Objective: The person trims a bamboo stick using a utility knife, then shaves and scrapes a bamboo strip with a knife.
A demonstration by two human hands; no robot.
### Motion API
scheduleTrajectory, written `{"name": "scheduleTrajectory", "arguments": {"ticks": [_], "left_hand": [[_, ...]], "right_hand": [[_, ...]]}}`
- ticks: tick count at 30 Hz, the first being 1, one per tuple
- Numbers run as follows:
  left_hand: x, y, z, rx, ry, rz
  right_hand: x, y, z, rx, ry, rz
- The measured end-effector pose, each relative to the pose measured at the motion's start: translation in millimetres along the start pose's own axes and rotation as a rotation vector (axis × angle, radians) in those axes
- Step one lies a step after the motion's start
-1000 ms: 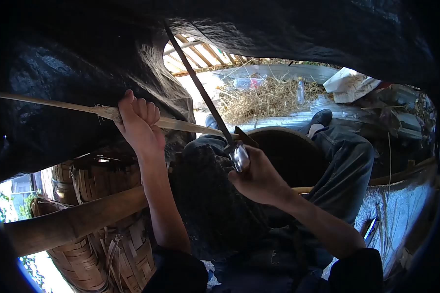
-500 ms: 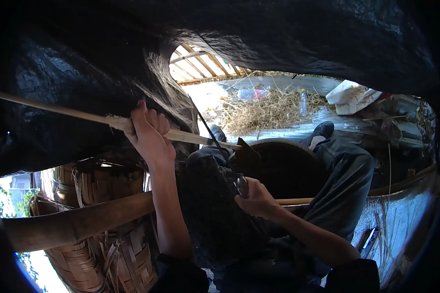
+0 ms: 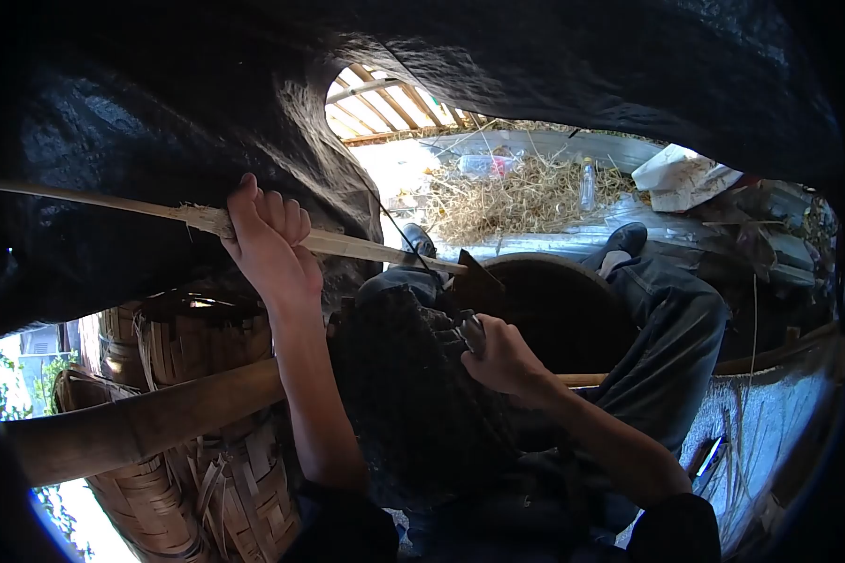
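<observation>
My left hand [image 3: 274, 239] is closed around a long pale bamboo strip [image 3: 357, 248], which slants across the view. Frayed shavings [image 3: 202, 218] cling to the strip just left of my fist. Lower and to the right, my right hand [image 3: 507, 357] grips the dark handle of a knife [image 3: 472, 334]. Its thin dark blade seems to run up and left, crossing near the strip's right end; part is lost against the dark clothing. That end of the strip lies by a brown pointed piece [image 3: 480, 279] at the rim of a round dark container [image 3: 535, 263].
A thick bamboo pole [image 3: 150, 418] runs across the left, with woven baskets [image 3: 239, 483] around it. Black sheeting [image 3: 160, 113] hangs overhead. Straw [image 3: 498, 202], a plastic bottle [image 3: 587, 185] and a white sack [image 3: 683, 178] lie beyond my feet.
My left hand has shifted a little left and up, with the shavings beside it. My right hand and the knife handle have moved slightly up and right. Both grips stay closed.
</observation>
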State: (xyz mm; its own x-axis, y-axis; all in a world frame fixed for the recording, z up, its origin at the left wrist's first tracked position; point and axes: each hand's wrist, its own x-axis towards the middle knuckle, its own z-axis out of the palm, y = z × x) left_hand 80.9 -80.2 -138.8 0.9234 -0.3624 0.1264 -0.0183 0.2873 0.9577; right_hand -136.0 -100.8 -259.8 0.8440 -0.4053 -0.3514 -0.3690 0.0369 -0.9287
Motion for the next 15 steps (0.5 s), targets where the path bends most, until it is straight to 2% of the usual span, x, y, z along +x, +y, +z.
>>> {"name": "scheduleTrajectory", "arguments": {"ticks": [3, 5, 7, 9, 10, 12, 13, 15], "left_hand": [[-0.5, 0.9, -8.5, -0.013, 0.053, -0.049], [2.6, 0.7, -4.9, -0.041, 0.057, -0.018], [2.7, 0.1, -1.9, -0.048, 0.06, -0.019], [0.4, 0.9, -0.3, -0.044, 0.06, -0.02], [-0.6, 1.4, 1.3, -0.033, 0.055, -0.027], [-1.9, 3.0, 1.0, -0.025, 0.047, -0.032], [-1.3, 3.7, -2.7, -0.027, 0.064, -0.03], [0.9, 2.9, -5.6, -0.026, 0.072, -0.037]], "right_hand": [[1.1, -17.2, -9.9, -0.058, -0.021, 0.025], [0.1, -35.0, -16.5, -0.032, 0.047, -0.172], [-1.1, -44.7, -14.5, -0.002, 0.034, -0.216], [-4.2, -41.7, -3.0, 0.089, 0.037, -0.068], [-2.3, -27.8, 3.7, 0.091, 0.036, -0.07], [7.1, 19.7, 13.5, -0.045, 0.062, 0.083], [13.0, 35.1, 7.6, -0.043, 0.068, 0.081], [22.8, 57.4, -9.5, -0.018, -0.045, 0.501]]}}
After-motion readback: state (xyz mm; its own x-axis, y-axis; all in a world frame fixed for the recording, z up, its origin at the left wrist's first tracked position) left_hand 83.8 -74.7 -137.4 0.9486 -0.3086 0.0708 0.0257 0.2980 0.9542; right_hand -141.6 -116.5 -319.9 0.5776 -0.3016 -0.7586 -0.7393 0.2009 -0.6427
